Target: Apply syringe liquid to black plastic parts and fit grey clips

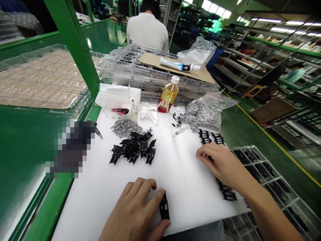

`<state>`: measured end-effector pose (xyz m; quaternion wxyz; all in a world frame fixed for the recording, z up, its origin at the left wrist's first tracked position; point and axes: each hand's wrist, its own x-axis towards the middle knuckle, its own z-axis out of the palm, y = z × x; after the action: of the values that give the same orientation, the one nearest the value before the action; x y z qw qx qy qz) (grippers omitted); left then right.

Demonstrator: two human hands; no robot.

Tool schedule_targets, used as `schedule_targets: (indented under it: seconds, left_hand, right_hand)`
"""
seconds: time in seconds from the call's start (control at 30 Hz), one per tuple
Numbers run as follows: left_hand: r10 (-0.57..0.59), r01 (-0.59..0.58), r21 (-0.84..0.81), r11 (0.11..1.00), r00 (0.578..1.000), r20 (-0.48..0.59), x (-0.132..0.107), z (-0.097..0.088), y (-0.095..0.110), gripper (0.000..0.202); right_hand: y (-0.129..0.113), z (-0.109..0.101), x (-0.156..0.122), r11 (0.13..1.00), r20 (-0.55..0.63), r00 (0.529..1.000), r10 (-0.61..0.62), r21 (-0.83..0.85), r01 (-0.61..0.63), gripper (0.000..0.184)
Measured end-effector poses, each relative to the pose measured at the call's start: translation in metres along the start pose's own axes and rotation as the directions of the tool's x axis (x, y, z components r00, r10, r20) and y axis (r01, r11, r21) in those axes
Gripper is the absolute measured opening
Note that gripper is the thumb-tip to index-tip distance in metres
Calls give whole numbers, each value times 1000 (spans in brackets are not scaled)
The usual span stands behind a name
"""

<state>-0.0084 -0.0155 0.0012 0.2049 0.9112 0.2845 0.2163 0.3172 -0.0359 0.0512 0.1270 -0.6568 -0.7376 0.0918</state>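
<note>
My left hand (pixel 136 212) rests on the white foam mat (pixel 180 174) near its front edge, fingers curled, pinching a small black plastic part (pixel 164 207) between thumb and fingertips. My right hand (pixel 220 164) lies palm down at the mat's right side, fingers together over a row of black parts (pixel 227 192) lined along the edge; what its fingertips hold is hidden. A heap of black parts (pixel 134 150) lies in the mat's middle, with a small pile of grey metal pieces (pixel 125 127) behind it.
A clear tray (pixel 273 180) with black parts sits at right. A plastic bag of grey pieces (pixel 205 113), a yellow bottle (pixel 168 95), stacked clear trays (pixel 140 72), a glue tube (pixel 179 65) and a green post (pixel 75 47) stand behind. A person in white (pixel 147 28) sits beyond.
</note>
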Motion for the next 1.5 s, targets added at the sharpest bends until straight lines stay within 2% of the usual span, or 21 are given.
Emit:
schedule_targets:
  seconds: [0.1, 0.17, 0.3, 0.63, 0.73, 0.87, 1.0, 1.13, 1.3, 1.5]
  left_hand:
    - [-32, 33, -24, 999, 998, 47, 0, -1, 3, 52]
    - [-54, 57, -31, 998, 995, 84, -1, -2, 4, 52]
    - [-62, 68, -47, 997, 991, 118, -2, -3, 6, 53]
    - [-71, 74, -28, 997, 991, 116, -2, -5, 8, 52]
    - [-70, 74, -36, 997, 991, 115, -2, -5, 8, 51]
    - [-75, 82, -48, 996, 989, 129, -2, -6, 9, 46]
    - [-70, 78, -53, 996, 988, 138, -3, -5, 9, 38]
    - [-76, 86, -63, 994, 985, 157, -3, -5, 9, 37]
    - [-81, 91, -53, 994, 983, 166, -3, -5, 10, 39]
    - [-79, 91, -66, 994, 984, 157, -2, -4, 9, 39]
  right_hand:
    - [-43, 19, -21, 986, 57, 994, -92, 142, 83, 16]
    - [-62, 36, -35, 980, 51, 995, -91, 184, 80, 17]
    - [-68, 55, -47, 971, 13, 1000, -24, 237, 20, 14]
    - [-67, 50, -41, 954, 21, 999, 29, 298, -34, 13]
    - [-77, 46, -46, 942, 19, 1000, 12, 334, -18, 14]
    - [-104, 48, -58, 888, -21, 1000, -20, 458, 28, 16]
    - [-124, 57, -61, 935, -92, 990, -111, 328, 136, 20]
    - [-126, 61, -55, 966, -87, 977, -196, 155, 208, 23]
    - [-126, 64, -53, 975, -102, 972, -213, 50, 218, 22]
    - [-129, 69, -56, 981, -167, 969, -182, 30, 190, 21]
